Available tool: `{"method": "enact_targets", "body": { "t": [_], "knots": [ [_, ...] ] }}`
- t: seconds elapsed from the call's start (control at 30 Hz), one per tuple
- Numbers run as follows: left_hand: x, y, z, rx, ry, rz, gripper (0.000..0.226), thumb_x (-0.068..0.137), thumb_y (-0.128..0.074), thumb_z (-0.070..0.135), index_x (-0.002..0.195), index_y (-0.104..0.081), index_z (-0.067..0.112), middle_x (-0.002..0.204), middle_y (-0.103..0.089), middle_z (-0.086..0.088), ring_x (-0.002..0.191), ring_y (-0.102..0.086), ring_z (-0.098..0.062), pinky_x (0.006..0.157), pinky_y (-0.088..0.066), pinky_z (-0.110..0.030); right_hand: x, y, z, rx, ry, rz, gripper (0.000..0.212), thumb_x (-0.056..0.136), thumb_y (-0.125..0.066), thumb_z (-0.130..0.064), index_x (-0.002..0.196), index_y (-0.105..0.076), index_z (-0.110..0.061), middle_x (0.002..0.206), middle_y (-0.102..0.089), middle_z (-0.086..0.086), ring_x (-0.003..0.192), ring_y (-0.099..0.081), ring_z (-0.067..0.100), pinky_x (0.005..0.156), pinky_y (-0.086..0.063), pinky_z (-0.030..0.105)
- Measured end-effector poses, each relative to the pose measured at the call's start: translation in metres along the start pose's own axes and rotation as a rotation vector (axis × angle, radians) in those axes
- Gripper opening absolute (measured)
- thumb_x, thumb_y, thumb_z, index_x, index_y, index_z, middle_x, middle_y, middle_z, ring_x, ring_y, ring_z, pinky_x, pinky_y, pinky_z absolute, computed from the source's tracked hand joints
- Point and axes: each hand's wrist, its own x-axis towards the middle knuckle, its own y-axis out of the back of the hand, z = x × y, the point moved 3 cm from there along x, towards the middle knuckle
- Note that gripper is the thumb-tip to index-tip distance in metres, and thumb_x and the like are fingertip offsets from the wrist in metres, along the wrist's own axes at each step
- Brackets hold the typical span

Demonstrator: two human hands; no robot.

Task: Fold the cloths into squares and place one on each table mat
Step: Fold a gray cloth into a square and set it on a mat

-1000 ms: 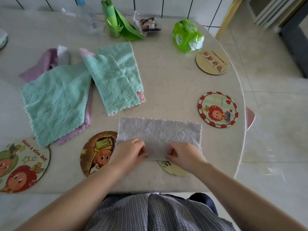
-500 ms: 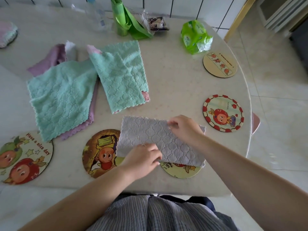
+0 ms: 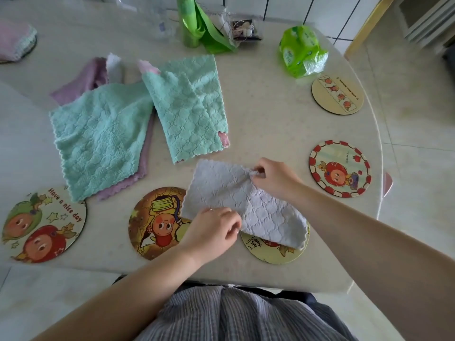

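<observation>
Pale table (image 3: pixel 283 134), left hand (image 3: pixel 213 232) pinching grey cloth (image 3: pixel 221 188) near edge, right hand (image 3: pixel 273 178) pinching far edge

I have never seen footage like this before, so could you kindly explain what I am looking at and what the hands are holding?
There is no machine: a person wears a camera on the head, looking down at their own arms and a pale table. The left hand grips the near edge of a grey cloth, and the right hand pinches its far edge, mid-fold. The cloth partly covers two of the five round picture mats, a brown mat and a yellow mat. Further back lie unfolded green cloths over purple ones, plus a green packet.
</observation>
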Motion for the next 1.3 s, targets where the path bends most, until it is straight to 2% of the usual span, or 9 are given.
{"method": "enact_targets", "body": {
  "t": [0.17,0.33,0.47,0.63,0.73,0.87,0.93,1.07,1.3],
  "knots": [
    [-0.005,0.022,-0.008,-0.242,0.258,0.146,0.004,0.088,-0.054,0.017,0.088,-0.051,0.020,0.068,-0.058,0.008,0.056,-0.054,-0.003,0.051,-0.043,-0.018,-0.028,0.026,0.010,0.150,0.002,0.090,0.018,0.093,-0.049,-0.034,0.102,-0.051,-0.018,0.073,-0.054,-0.003,0.054,-0.045,0.010,0.047,-0.035,0.022],
    [0.002,0.019,0.000,-0.826,0.517,0.187,0.005,0.094,-0.045,0.014,0.095,-0.050,0.016,0.081,-0.058,-0.001,0.073,-0.054,-0.012,0.071,-0.044,-0.026,-0.060,0.020,0.019,0.380,-0.092,0.032,0.042,0.093,-0.050,-0.033,0.131,-0.038,-0.020,0.089,-0.062,0.000,0.053,-0.045,0.010,0.049,-0.039,0.021],
    [0.001,0.015,0.007,-1.119,0.584,0.211,0.014,0.096,-0.043,0.022,0.107,-0.051,0.021,0.098,-0.058,-0.018,0.085,-0.056,-0.028,0.080,-0.050,-0.041,-0.079,0.009,0.027,0.476,-0.043,-0.016,0.058,0.090,-0.055,-0.024,0.137,-0.029,-0.046,0.114,-0.053,0.021,0.084,-0.057,0.031,0.081,-0.052,0.043],
    [0.011,0.024,0.014,-0.964,0.402,0.096,0.047,0.094,-0.050,0.017,0.134,-0.038,0.037,0.116,-0.055,0.015,0.102,-0.060,-0.004,0.081,-0.052,-0.021,-0.095,0.004,0.033,0.569,0.027,0.010,0.055,0.087,-0.057,-0.011,0.128,-0.045,-0.046,0.129,-0.051,0.014,0.100,-0.056,0.037,0.090,-0.051,0.048],
    [0.014,0.015,0.006,-0.776,0.452,-0.053,0.051,0.093,-0.053,0.018,0.138,-0.036,0.033,0.139,-0.042,0.010,0.121,-0.049,-0.012,0.102,-0.043,-0.035,-0.104,-0.015,0.041,0.649,-0.056,-0.037,0.062,0.089,-0.056,-0.010,0.139,-0.034,-0.037,0.147,-0.034,-0.002,0.108,-0.052,0.010,0.098,-0.047,0.035],
    [0.006,0.001,0.006,-0.690,0.506,-0.093,0.048,0.092,-0.054,0.023,0.137,-0.040,0.029,0.143,-0.037,0.011,0.133,-0.034,-0.012,0.110,-0.027,-0.034,-0.111,-0.043,0.050,0.719,-0.195,-0.053,0.062,0.088,-0.057,-0.013,0.140,-0.034,-0.037,0.130,-0.045,0.000,0.097,-0.057,0.012,0.071,-0.054,0.026],
    [-0.001,-0.004,0.005,-0.715,0.525,-0.064,0.040,0.092,-0.054,0.025,0.131,-0.047,0.032,0.138,-0.042,0.013,0.130,-0.034,-0.010,0.105,-0.028,-0.030,-0.115,-0.050,0.054,0.765,-0.224,-0.029,0.055,0.089,-0.055,-0.013,0.135,-0.040,-0.039,0.117,-0.049,-0.003,0.089,-0.057,0.014,0.060,-0.049,0.022],
    [-0.025,-0.013,-0.003,-0.901,0.654,-0.106,0.028,0.089,-0.056,0.015,0.101,-0.063,0.040,0.123,-0.055,0.009,0.119,-0.050,-0.017,0.103,-0.039,-0.043,-0.127,-0.057,0.066,0.857,-0.279,-0.034,0.032,0.093,-0.048,-0.011,0.102,-0.064,-0.038,0.095,-0.058,0.007,0.084,-0.063,0.024,0.078,-0.055,0.037],
    [-0.039,-0.020,-0.003,-1.047,0.756,-0.243,0.033,0.092,-0.043,-0.005,0.112,-0.060,0.015,0.105,-0.068,-0.009,0.088,-0.067,-0.020,0.071,-0.056,-0.027,-0.141,-0.062,0.070,0.851,-0.299,-0.106,0.039,0.095,-0.039,-0.006,0.095,-0.067,-0.033,0.094,-0.069,0.002,0.080,-0.067,0.018,0.076,-0.057,0.031]
  ]
}}
